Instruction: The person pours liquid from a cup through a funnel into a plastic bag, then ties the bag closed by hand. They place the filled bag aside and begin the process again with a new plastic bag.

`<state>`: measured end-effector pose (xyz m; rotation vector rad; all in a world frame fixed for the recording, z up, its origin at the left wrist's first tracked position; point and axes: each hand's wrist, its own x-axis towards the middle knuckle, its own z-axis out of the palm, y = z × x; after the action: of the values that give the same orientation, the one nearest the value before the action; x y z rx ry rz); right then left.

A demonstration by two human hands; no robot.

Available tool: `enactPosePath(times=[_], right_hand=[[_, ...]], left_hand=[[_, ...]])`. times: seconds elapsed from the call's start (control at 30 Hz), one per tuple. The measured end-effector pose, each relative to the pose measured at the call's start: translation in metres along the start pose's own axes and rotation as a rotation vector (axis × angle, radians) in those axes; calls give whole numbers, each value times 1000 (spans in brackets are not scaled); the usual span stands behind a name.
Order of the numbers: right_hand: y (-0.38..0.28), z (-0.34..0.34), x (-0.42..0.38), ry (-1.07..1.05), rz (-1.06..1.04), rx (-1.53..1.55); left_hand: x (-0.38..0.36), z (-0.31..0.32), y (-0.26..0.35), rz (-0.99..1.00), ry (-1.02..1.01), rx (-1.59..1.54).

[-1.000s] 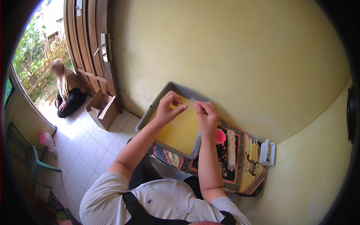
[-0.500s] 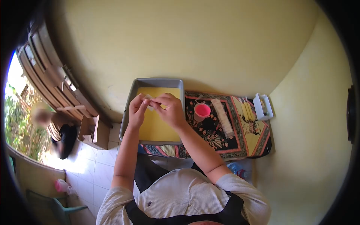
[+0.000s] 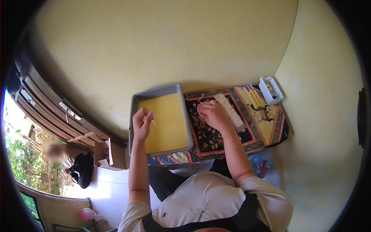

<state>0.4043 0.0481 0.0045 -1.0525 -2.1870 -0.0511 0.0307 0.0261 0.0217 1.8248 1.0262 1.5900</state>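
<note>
My left hand [image 3: 141,123] is closed in a pinch over the grey tray [image 3: 186,131]. From its fingers hangs a small whitish, thin piece [image 3: 154,120], too small to name. A flat yellow layer [image 3: 168,127] covers the bottom of the tray. My right hand [image 3: 215,115] is at the pink cup [image 3: 201,109], its fingers bunched together over the mouth. The fingertips are hidden there, and whatever they pinch cannot be seen. Just past that hand lies a long pale strip [image 3: 231,110] with a row of segments.
A patterned cloth [image 3: 216,145] covers the table. Several yellow sticks [image 3: 254,98] lie near a white box [image 3: 271,91] at the right. A water bottle [image 3: 259,165] stands below. Left are a cardboard box [image 3: 110,154] and a person [image 3: 79,166] seated by the open door.
My hands, together over the tray before, are now apart. My right hand has moved right to the pink cup; my left stays over the tray. The view has shifted somewhat.
</note>
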Motion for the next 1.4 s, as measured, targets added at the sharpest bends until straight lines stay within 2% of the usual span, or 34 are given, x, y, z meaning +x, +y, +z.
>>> enactPosePath(times=[0.03,0.17,0.3,0.43,0.47,0.57,0.7,0.8,0.9,1.07,1.17,1.4], right_hand=[[12,1,-12,-120,83,-33],[26,11,-32,-111,110,-111],[20,6,-27,-31,69,28],[14,4,-24,68,149,80],[14,2,-23,35,182,85],[4,-2,-14,116,216,69],[-18,-26,13,346,134,66],[-40,-28,35,485,125,346],[-65,-19,52,538,121,486],[-80,11,68,459,-57,466],[-98,26,80,436,52,464],[-116,36,98,291,60,440]], left_hand=[[8,0,11,18,-32,83],[39,1,42,91,-224,323],[55,0,45,-55,-380,311],[47,5,21,-99,-353,188],[45,4,17,-95,-352,201],[39,9,2,-153,-259,1],[38,8,-9,-101,-234,22],[37,10,-11,-87,-236,22],[35,14,1,-123,-261,58],[35,19,11,-110,-238,108],[36,23,15,-53,-206,117],[38,21,22,76,-144,156]])
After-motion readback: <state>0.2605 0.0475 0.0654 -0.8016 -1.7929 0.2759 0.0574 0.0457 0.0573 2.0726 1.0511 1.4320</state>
